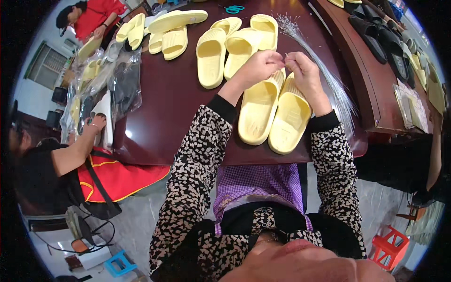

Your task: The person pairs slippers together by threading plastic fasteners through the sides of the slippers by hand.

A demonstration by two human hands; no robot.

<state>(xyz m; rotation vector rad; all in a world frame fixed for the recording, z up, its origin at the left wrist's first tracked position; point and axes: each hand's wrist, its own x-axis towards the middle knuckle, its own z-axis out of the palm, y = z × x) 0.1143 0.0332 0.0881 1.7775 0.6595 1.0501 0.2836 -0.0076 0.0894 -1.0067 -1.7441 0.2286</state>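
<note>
My left hand point(257, 68) and my right hand point(306, 75) meet above the toe ends of two pale yellow slide sandals. Fingers on both hands are pinched together, fingertips almost touching. Whatever they hold is too fine to make out. Below them, the left slide point(256, 117) and the right slide point(290, 123) lie side by side near the table's front edge, heels toward me. A bundle of thin, clear strands point(324, 77) fans along the table just right of my right hand. More yellow slides point(210, 58) rest beyond and left of my left hand.
Dark red table point(164, 108) carries a pile of yellow slides point(174, 43) at the far left and blue-handled scissors point(234, 9) at the back. Bagged footwear point(123, 77) covers its left end, where two co-workers handle shoes. A second table point(359, 70) with black slides stands right.
</note>
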